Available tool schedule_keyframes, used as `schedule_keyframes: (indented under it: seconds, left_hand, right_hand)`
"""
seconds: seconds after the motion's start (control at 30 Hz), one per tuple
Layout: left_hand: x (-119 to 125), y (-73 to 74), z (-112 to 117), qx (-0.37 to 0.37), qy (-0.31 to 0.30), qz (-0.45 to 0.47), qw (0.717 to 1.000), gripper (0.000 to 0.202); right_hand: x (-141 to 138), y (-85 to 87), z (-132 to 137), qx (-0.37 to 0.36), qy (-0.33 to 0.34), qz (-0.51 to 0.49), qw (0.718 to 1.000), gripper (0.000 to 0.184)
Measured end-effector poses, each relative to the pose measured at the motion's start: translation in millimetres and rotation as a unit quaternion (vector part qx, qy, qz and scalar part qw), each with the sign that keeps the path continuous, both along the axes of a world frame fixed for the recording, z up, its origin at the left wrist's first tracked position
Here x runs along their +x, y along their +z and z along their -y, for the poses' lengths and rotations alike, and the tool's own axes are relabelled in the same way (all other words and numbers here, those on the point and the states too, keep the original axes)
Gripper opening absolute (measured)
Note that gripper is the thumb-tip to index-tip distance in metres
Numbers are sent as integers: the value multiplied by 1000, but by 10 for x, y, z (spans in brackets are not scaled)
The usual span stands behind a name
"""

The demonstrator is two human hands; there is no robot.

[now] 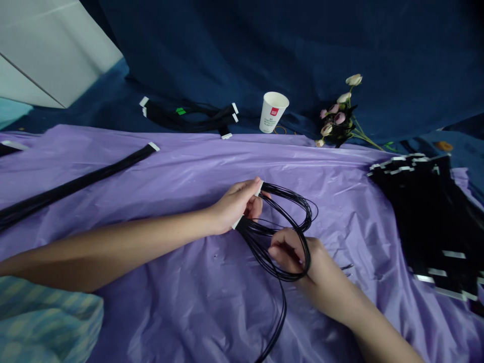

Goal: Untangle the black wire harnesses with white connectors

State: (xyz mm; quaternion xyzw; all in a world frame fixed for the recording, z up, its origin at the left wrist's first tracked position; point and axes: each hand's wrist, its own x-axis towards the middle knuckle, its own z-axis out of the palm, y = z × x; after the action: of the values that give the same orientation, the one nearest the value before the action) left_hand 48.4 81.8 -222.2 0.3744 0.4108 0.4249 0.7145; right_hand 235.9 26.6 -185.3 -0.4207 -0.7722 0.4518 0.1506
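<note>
The left hand (240,205) clamps smooth, looping black wires (254,236) by their white ends (259,188); the right hand (318,264) curls among them, grip unclear, over crinkled purple sheeting (181,307).

Cables (289,276) run from left hand (240,206), loops crossing right hand (298,252), above sheet (181,312), center; one bundle (79,181) lies on sheet, left; cable pile (427,217), right. Along sheet's far edge, left to right: second bundle (162,116), cup (273,113), flowers (339,118). Cloth (234,45) behind.

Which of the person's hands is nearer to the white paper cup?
Left. The left hand, holding the black cables near their white ends, is below the white paper cup in the picture; the right hand, at the loops, is lower and farther away.
</note>
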Motion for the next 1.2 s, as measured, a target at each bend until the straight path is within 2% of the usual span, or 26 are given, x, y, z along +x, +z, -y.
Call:
schedule_keyframes:
  seconds: [0.17,0.27,0.33,0.4,0.57,0.77,0.97,1.1,1.2]
  left_hand:
    - [1,2,3,-6,7,-5,1000,40]
    - [0,0,6,-10,7,0,1000,39]
    - [-1,-4,4,-5,6,6,1000,39]
    - [-3,-10,-1,-3,4,9,1000,39]
    - [-1,-21,-2,-8,2,-5,1000,41]
    - [7,8,45,30,-29,-45,998,42]
    - [8,21,54,42,-43,-46,997,41]
    - [2,24,52,42,-51,-46,997,41]
    - [-2,33,55,40,-57,-53,996,41]
  right_hand:
    - [169,118,-47,-162,-28,-114,980,8]
    - [303,150,-110,-259,-72,-212,940,10]
    - [362,161,-151,-283,-110,-281,911,11]
    - [389,176,-185,-267,-145,-317,898,14]
    - [366,192,-232,-187,-190,-319,909,19]
    - [299,94,-203,-82,-211,-353,908,19]
    - [213,47,-182,-38,-240,-400,884,18]
    - [196,59,-157,-1,-243,-381,892,22]
    - [209,68,-124,55,-244,-302,920,14]
